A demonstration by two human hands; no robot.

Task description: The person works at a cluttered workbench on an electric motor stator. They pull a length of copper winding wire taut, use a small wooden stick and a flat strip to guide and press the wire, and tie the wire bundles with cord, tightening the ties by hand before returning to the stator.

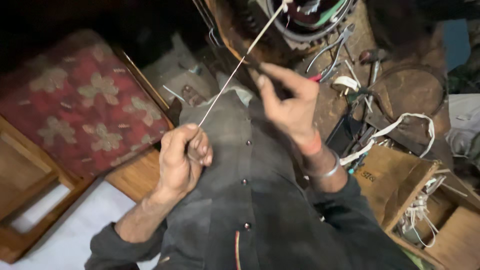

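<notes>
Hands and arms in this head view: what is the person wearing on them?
Both hands are bare, no gloves. The left hand comes out of a dark grey sleeve pushed up the forearm. The right hand has an orange-red band at the wrist and a plain silver bangle just behind it, then a dark sleeve of the same buttoned shirt.

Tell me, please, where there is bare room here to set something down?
The red flowered cushion on the wooden chair lies bare, beside the left hand. Right of the right hand, the bench is crowded: pliers, white cords, cardboard box.

Red floral cushion [85, 100], pliers [332, 50], cardboard box [395, 180]
</notes>
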